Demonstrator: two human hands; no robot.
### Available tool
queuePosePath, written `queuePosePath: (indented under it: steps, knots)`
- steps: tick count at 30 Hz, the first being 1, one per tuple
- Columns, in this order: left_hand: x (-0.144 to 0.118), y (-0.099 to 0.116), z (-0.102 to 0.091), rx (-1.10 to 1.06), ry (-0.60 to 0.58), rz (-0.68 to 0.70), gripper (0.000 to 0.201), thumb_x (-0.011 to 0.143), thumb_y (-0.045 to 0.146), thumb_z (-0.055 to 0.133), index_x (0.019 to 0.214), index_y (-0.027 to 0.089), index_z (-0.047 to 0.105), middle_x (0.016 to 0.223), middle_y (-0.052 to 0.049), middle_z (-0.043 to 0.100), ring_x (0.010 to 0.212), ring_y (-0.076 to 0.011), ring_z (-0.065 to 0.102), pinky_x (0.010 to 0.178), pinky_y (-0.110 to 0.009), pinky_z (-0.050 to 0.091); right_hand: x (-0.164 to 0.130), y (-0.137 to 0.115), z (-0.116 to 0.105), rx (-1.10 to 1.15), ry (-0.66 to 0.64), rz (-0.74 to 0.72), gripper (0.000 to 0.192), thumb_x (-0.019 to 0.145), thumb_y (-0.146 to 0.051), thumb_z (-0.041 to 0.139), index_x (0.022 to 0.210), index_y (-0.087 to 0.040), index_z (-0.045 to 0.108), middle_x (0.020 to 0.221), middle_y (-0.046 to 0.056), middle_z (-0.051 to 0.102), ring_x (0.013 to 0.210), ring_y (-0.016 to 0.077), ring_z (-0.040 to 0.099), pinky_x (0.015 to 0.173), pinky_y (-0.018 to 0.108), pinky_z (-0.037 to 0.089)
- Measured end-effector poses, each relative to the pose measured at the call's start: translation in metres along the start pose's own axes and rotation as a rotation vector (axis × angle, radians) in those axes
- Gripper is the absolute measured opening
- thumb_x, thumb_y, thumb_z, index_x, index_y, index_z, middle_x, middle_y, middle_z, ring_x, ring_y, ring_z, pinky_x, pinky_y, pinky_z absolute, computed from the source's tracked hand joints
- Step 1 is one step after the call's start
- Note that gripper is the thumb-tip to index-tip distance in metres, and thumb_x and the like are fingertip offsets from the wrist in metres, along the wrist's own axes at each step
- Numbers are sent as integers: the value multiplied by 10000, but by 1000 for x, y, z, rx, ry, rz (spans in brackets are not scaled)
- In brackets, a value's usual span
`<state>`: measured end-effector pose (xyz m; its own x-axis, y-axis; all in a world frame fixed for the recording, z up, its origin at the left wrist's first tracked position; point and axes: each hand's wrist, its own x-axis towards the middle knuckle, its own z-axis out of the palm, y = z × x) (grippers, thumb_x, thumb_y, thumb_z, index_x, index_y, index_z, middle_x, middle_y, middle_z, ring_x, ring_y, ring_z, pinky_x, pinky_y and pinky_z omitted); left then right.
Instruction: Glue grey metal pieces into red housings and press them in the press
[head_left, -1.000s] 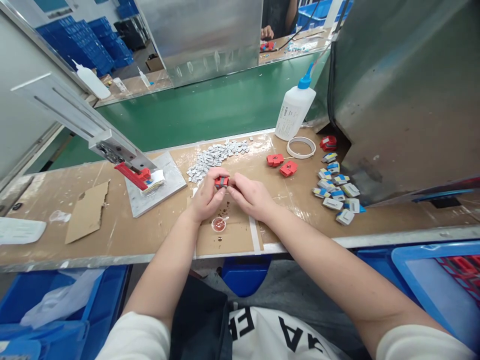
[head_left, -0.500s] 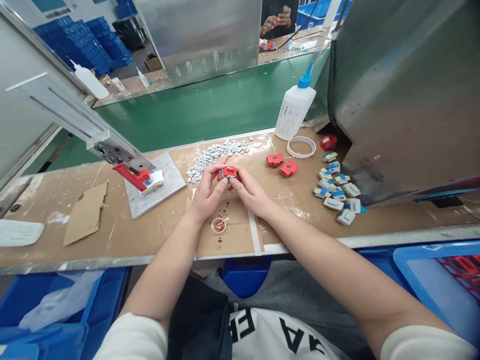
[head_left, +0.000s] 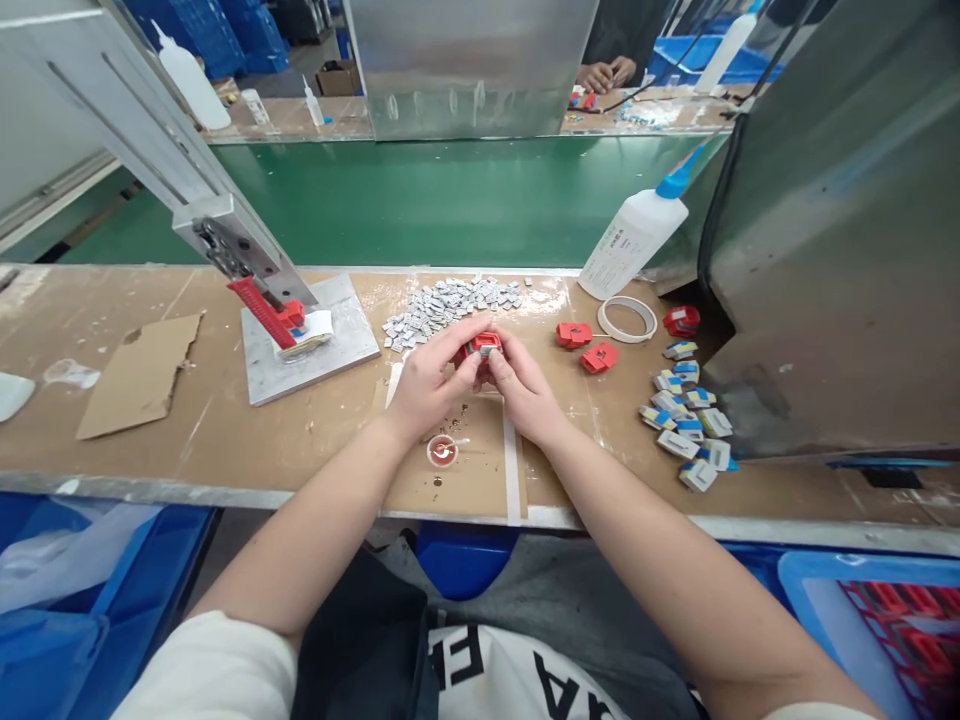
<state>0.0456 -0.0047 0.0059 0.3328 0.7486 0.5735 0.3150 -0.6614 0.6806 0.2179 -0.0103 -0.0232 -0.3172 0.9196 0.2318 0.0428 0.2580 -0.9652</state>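
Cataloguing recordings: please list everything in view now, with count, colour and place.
Held part: one, red and grey, centre
Loose parts: three, red, right
Chips: many, grey, piled behind the held part
Blocks: about a dozen, white, blue and yellow, right
Tape roll: one, white, beside loose parts
Bottle: one, white, blue cap, right rear
Cup: one, red-brown contents, front centre
Stand: one, grey, red handle, left
Cardboard: one, brown, far left
Bench: one, brown, under these
Strip: one, green, behind bench
Panels: two, grey, rear and right
Bins: several, blue, below bench and background
Far bottles: several, white, beyond strip
Other person's hands: two, bare, top right
Left hand: one, bare, on held part
Right hand: one, bare, on held part
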Motion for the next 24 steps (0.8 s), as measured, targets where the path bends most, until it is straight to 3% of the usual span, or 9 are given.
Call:
queuePosePath:
  steps: [6, 11, 17, 24]
  knots:
    - [1, 2, 3, 18, 43, 54, 305, 1049, 264, 549, 1318, 230, 688, 1309, -111, 694, 1255, -245, 652, 1101, -460, 559, -1, -3, 0, 49, -7, 58, 521, 1057, -639, 392, 1429, -278, 442, 1133, 86, 608, 860, 214, 597, 759, 383, 578]
    - [-1, 1, 6, 100, 72, 107, 340, 1004, 204, 583, 1333, 212, 670, 1257, -113, 655, 1157, -228, 656, 1015, -420, 589, -2, -1, 0, 159, 21, 107, 488, 1040, -622, 404, 1371, -269, 468, 1093, 72, 609, 874, 222, 611, 733, 368, 573]
    - [-1, 4, 8, 77, 40, 66, 337, 957, 155, 611, 1280, 214, 683, 1247, -98, 649, 1151, -230, 659, 1028, -410, 577, -2, 7, 0, 258, 68, 93, 443, 984, -617, 533, 1271, -281, 514, 1088, 45, 605, 998, 243, 638, 864, 399, 602]
    - [1, -1, 5, 71, 0, 119, 334, 942, 98, 591, 1251, 196, 669, 1240, -107, 651, 1172, -234, 656, 1033, -415, 572, -2, 7, -3, 46, 43, 22, 520, 1018, -623, 456, 1391, -260, 463, 1311, 90, 598, 1252, 279, 592, 1052, 461, 556]
